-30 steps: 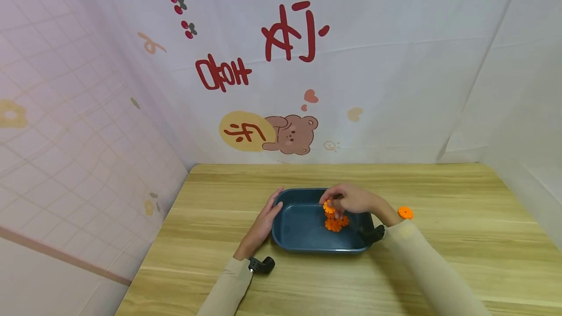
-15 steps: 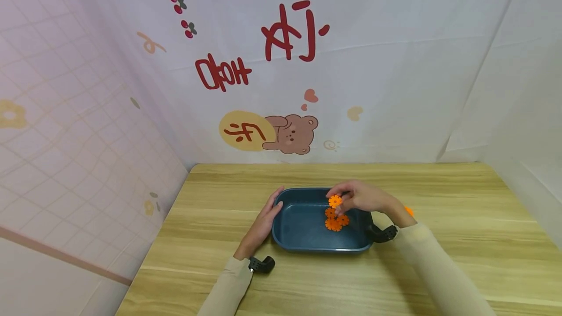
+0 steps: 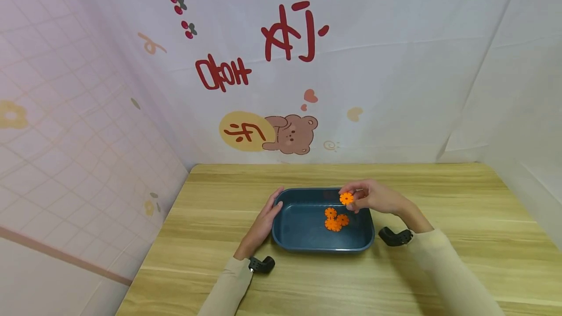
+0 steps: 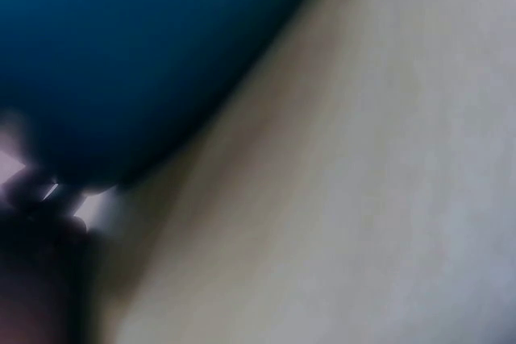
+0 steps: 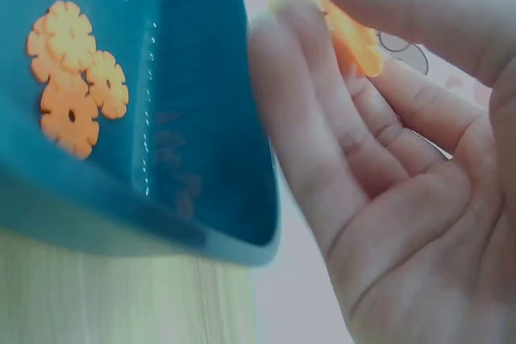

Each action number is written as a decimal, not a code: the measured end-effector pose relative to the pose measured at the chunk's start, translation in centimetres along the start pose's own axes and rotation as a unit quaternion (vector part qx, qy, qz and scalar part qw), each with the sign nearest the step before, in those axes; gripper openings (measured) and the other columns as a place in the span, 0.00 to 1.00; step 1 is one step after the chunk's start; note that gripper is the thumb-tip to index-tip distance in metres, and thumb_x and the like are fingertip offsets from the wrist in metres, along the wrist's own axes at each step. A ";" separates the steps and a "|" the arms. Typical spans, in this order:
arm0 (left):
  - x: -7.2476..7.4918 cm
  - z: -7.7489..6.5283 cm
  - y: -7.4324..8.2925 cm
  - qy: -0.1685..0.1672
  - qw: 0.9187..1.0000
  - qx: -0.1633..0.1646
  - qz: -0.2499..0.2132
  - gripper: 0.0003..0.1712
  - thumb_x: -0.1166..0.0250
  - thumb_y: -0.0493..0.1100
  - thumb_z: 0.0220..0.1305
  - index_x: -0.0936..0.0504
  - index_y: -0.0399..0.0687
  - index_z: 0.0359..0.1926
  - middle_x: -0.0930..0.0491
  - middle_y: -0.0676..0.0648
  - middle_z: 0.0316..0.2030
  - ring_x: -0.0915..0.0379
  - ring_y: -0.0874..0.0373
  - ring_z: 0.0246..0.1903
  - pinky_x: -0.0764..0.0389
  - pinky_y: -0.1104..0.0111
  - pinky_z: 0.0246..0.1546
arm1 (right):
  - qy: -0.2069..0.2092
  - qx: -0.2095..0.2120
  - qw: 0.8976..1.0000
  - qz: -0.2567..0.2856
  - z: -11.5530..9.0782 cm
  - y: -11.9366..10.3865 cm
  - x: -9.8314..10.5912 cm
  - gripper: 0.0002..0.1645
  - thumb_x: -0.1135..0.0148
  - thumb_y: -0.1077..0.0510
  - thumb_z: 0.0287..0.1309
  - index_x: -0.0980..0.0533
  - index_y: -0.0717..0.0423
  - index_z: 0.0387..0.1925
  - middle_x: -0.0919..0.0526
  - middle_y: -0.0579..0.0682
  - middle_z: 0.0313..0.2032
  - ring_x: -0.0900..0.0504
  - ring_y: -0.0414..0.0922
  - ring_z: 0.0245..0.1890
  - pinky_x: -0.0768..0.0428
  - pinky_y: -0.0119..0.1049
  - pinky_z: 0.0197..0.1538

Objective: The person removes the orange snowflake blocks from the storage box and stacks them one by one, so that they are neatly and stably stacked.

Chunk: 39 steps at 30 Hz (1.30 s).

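While the wood-grain table (image 3: 316, 282) stretches out on the near side of the glossy, dark-blue rectangular tray with rounded corners (image 3: 298, 230), the left hand (image 3: 263, 221) lies along that tray's left wall, fingers fairly straight, presumably steadying it. On the tray's floor, right of its middle, sits a small cluster of flat orange notched discs (image 3: 333, 223), some overlapping. At the tray's far right corner, raised above its floor, the right hand (image 3: 371, 196) pinches one flat, orange, flower-shaped disc with a small centre hole (image 3: 346, 198) between thumb and fingers. Such a disc is probably plastic: light, stiff, hard to break, a little slippery on its smooth faces, so the notched rim should give the surest hold. Those lying flat would likely need a fingernail under an overlapping edge. Beyond the tray rises a pale wall printed with a brown bear (image 3: 293, 134).
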<state>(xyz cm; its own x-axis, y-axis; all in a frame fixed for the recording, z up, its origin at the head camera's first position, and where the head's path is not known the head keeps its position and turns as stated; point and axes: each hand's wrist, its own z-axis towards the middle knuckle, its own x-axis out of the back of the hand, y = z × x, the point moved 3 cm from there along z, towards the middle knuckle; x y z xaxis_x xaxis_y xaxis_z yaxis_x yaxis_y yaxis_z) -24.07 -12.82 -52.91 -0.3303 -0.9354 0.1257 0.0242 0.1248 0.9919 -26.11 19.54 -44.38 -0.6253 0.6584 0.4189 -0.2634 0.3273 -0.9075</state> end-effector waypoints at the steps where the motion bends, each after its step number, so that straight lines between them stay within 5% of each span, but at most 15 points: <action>1: 0.0 0.0 -0.1 0.002 1.000 -0.003 -0.001 0.31 0.57 0.53 0.80 0.49 0.56 0.78 0.54 0.55 0.78 0.66 0.56 0.77 0.60 0.49 0.75 | 0.011 -0.002 1.000 -0.013 -0.2 0.0 0.2 0.22 0.34 0.61 0.62 0.24 0.62 0.57 0.18 0.60 0.38 0.17 0.51 0.34 0.16 0.41 0.39; 7: 0.0 -0.1 -0.2 0.010 1.000 -0.007 -0.002 0.32 0.55 0.57 0.79 0.47 0.57 0.78 0.51 0.57 0.76 0.63 0.57 0.77 0.58 0.49 0.75 | 0.082 -0.009 0.996 -0.026 -1.9 0.2 1.0 0.21 0.29 0.56 0.58 0.22 0.58 0.51 0.23 0.53 0.37 0.26 0.46 0.32 0.25 0.33 0.33; 17: -0.1 -0.2 -0.2 0.009 1.000 -0.007 0.004 0.33 0.56 0.57 0.79 0.47 0.57 0.78 0.51 0.56 0.77 0.62 0.55 0.77 0.57 0.47 0.74 | 0.160 -0.010 0.983 -0.086 -5.1 1.3 2.5 0.16 0.27 0.56 0.56 0.22 0.49 0.45 0.29 0.49 0.30 0.33 0.44 0.27 0.34 0.34 0.28; 32: 0.0 -0.4 1.3 -0.018 1.000 0.011 -0.008 0.30 0.59 0.47 0.81 0.51 0.50 0.79 0.56 0.50 0.78 0.66 0.53 0.77 0.59 0.49 0.75 | 0.217 -0.032 0.969 -0.111 -9.1 4.6 4.2 0.16 0.33 0.56 0.62 0.23 0.50 0.51 0.26 0.49 0.37 0.32 0.42 0.35 0.31 0.34 0.33; 39: -0.1 -0.1 0.1 0.002 1.000 0.004 -0.009 0.30 0.57 0.52 0.80 0.49 0.56 0.78 0.53 0.55 0.77 0.63 0.56 0.77 0.59 0.50 0.75 | 0.222 -0.028 0.968 -0.115 -10.4 5.8 4.2 0.20 0.35 0.59 0.64 0.24 0.58 0.56 0.21 0.51 0.43 0.29 0.40 0.37 0.28 0.31 0.37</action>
<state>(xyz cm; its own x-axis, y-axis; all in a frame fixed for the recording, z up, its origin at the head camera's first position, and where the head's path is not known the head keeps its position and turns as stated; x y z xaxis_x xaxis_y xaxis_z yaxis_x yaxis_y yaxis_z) -23.99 -12.76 -52.84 -0.3275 -0.9388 0.1071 0.0111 0.1095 0.9939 -22.67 31.24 -47.56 -0.1749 0.7856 0.5935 -0.3102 0.5281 -0.7905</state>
